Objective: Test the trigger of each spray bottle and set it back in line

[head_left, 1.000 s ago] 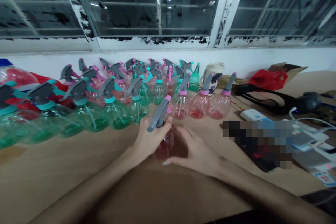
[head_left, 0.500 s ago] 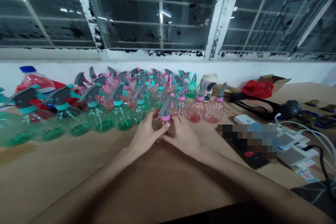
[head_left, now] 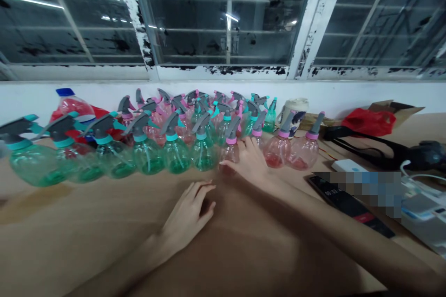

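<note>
Cupping a pink bottle (head_left: 227, 152) from its near right side, the right hand (head_left: 251, 163) lays its thumb across the front, with fingers at the flank below the collar. Whether that hold is tight or only a light touch cannot be told. The bottle lies just to the left of the right palm, upright, its long axis vertical, its base apparently on the table (head_left: 114, 218). The right hand is plainly the nearer one. The left hand (head_left: 190, 213), empty with its fingers loosely curled and apart, hovers or rests nearer the wearer and to the left of the grip, clear of the bottle.

Round and see-through, the bottle carries a pink collar and a grey trigger (head_left: 232, 127) that slopes toward the wearer. Its lower body is blurred and partly covered by the thumb, so the liquid level is unclear. Just left of the grip stands a green bottle (head_left: 204, 154), end of a row; to the right, past the knuckles, are two more pink bottles (head_left: 278, 149) holding a little red liquid. A phone (head_left: 348, 202) lies farther right.
</note>
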Tool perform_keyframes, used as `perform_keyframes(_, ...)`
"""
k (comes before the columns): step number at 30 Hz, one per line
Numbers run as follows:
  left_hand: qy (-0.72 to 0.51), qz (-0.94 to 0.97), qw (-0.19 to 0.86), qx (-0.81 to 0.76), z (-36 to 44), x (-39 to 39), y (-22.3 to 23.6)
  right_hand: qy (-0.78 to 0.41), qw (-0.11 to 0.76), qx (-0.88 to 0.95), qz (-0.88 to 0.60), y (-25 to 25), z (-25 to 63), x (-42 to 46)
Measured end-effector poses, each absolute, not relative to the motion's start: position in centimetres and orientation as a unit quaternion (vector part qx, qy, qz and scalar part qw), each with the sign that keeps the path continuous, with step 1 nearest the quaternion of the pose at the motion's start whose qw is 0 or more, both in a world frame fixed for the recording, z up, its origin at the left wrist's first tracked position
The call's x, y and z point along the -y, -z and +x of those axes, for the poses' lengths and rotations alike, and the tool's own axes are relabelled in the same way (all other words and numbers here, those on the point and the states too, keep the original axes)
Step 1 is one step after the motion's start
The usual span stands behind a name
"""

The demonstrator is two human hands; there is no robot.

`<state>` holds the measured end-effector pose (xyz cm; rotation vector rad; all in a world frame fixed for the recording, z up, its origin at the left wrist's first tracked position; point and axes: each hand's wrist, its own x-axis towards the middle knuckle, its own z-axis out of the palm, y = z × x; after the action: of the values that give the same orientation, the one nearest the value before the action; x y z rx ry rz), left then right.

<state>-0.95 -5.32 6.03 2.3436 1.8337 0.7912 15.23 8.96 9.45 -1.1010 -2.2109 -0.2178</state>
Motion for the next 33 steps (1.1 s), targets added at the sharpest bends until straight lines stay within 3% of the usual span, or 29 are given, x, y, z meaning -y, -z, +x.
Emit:
perform_keyframes(15, -0.261, 0.777, 0.056, -0.569, -0.5, 3.3, -4.8, 0.105, 0.307, 0.829, -0.455, -9.3, 13.9, -10.5)
perform_keyframes(22, -0.266, 0.771, 0.070, -0.575, -0.4, 3.1, -5.0, 0.077, 0.391, 0.825, -0.400, -9.7, 17.9, -9.3)
perform_keyframes(28, -0.274, 0.760, 0.066, -0.585, -0.1, 3.0, -6.2, 0.041, 0.358, 0.767, -0.530, -10.5, 22.5, -10.1)
perform_keyframes(33, -0.284, 0.758, 0.060, -0.584, 1.0, 3.2, -7.3, 0.020, 0.338, 0.761, -0.553, -10.7, 21.6, -12.0)
